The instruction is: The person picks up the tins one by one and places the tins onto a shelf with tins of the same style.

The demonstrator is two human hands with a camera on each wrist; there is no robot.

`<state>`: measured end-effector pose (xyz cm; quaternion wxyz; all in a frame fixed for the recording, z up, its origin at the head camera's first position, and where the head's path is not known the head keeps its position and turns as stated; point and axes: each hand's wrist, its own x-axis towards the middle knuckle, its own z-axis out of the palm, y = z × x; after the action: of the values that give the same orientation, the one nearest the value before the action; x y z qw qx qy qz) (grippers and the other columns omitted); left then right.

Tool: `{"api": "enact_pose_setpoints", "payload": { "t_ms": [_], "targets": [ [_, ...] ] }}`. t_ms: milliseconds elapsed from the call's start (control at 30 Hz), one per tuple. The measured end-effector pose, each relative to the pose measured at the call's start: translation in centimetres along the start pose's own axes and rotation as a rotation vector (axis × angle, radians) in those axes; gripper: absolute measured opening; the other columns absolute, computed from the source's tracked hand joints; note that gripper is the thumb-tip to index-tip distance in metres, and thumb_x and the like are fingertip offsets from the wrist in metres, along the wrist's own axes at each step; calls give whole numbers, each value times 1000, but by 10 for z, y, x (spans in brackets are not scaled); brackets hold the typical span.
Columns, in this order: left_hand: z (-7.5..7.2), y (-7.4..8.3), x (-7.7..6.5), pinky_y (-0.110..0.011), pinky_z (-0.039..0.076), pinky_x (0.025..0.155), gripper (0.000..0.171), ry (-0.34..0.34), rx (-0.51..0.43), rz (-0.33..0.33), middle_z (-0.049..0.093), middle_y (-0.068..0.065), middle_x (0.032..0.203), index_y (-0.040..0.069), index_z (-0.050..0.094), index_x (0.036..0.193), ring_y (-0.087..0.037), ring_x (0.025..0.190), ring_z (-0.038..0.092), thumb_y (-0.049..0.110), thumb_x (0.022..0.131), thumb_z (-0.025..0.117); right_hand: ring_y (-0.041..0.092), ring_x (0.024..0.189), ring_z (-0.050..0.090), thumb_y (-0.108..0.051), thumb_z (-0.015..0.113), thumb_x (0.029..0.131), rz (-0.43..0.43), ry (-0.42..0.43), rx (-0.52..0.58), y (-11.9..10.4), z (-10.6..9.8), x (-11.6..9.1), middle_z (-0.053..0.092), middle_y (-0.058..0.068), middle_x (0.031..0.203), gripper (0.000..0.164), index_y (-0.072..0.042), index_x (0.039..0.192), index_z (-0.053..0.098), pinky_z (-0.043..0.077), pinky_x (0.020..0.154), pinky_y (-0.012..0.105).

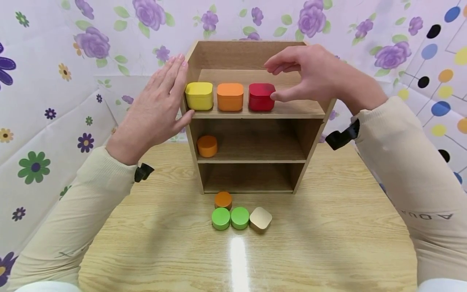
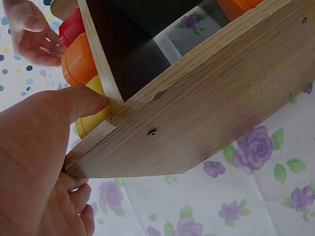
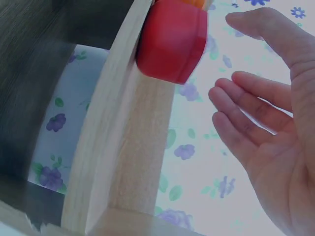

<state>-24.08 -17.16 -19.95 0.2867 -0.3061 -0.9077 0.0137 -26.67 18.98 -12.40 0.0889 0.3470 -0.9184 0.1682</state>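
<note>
Red box [image 1: 261, 97] stands on the upper board of the shelf [image 1: 255, 142], just beside the right hand [image 1: 315, 73], whose fingers and thumb are spread. Leftward stand an orange box [image 1: 230, 97] and a yellow box [image 1: 199, 96]; the left hand [image 1: 157, 105] grips the shelf's side. Green discs [image 1: 221, 218], an orange disc [image 1: 223, 200] and a beige block [image 1: 260, 218] lie in front.

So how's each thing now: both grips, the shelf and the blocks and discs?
Left grip, holding the shelf
Right grip, open, empty, near the red block
Shelf, upright on the table
Yellow block, top level, left
Orange block, top level, middle
Red block, top level, unheld
Upper orange disc, middle level, left
Lower orange disc, on table
Left green disc, flat on table
Right green disc, flat on table
Beige block, turned cornerwise
</note>
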Motion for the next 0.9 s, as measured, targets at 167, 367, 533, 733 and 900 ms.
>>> {"api": "enact_pose_setpoints", "payload": {
  "t_ms": [167,367,533,733,900],
  "targets": [
    [0,-1,0,-52,13,137,94,5,-7,0,10,-27,176,-8,10,166,-43,164,15,28,100,66,28,126,67,-28,88,86,-111,81,-72,-4,-4,-15,72,9,132,60,-9,139,67,50,117,44],
    [0,0,1,-52,14,137,92,6,-8,1,12,-27,176,-8,11,166,-43,164,16,28,100,65,22,117,71,-20,92,80,-259,188,-111,-3,0,-32,77,6,125,55,-7,130,72,41,105,6],
    [0,0,2,-51,13,137,93,4,-15,-2,11,-26,176,-7,11,166,-43,164,15,28,100,66,25,116,72,-18,93,78,-303,188,-113,-4,9,-45,76,8,128,58,-6,131,72,49,107,15],
    [-1,0,2,-51,12,138,93,-16,-13,-13,8,-25,177,-6,8,167,-42,165,13,29,102,64,25,117,71,-17,94,76,-334,151,-68,-2,26,-60,76,7,125,59,-7,130,72,52,106,20],
    [0,0,1,-52,12,137,92,-15,-13,-12,8,-25,177,-6,8,167,-42,165,13,29,102,64,24,122,70,-20,94,76,-329,99,-43,2,44,-69,75,6,130,61,-9,132,71,56,108,34]
  ]
}}
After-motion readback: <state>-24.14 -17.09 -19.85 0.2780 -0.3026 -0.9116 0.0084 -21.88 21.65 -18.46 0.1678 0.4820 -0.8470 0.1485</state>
